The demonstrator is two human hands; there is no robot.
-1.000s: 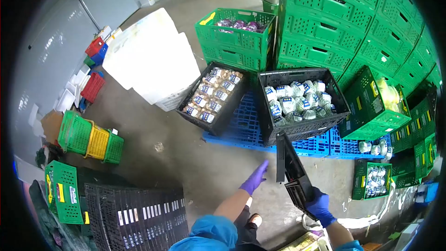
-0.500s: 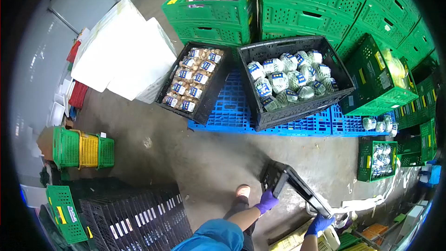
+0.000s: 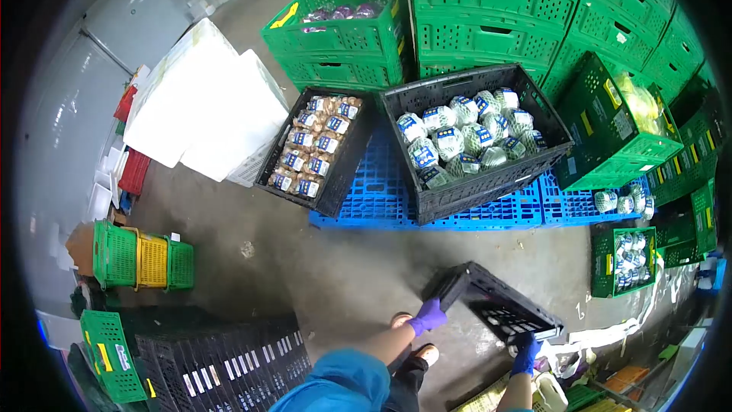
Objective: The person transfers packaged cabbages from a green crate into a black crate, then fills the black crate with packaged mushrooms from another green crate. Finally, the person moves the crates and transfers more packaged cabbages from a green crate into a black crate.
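Both of my hands wear gloves and grip a black plastic crate (image 3: 499, 307) held tilted over the floor in front of me. My left hand (image 3: 429, 317), in a purple glove, is closed on the crate's left end. At the crate's near right corner, my right hand (image 3: 526, 354) is closed in a bluer glove. The crate's slotted inside shows, with no produce in it. Ahead, a black crate of net-wrapped, labelled round produce (image 3: 476, 135) rests tilted on a blue pallet (image 3: 473, 220). Left of it leans a black crate of labelled brown packs (image 3: 313, 145).
Green crates (image 3: 496, 8) are stacked high behind the pallet. White foam boxes (image 3: 202, 99) stand at left. A stack of black crates (image 3: 229, 362) is at lower left, near green and yellow baskets (image 3: 151, 259). A green crate of wrapped produce (image 3: 598, 265) sits at right.
The held crate has turned from nearly edge-on so that its inside shows. My left hand has shifted slightly left and up. The camera view has tilted a little, and a second shoe shows.
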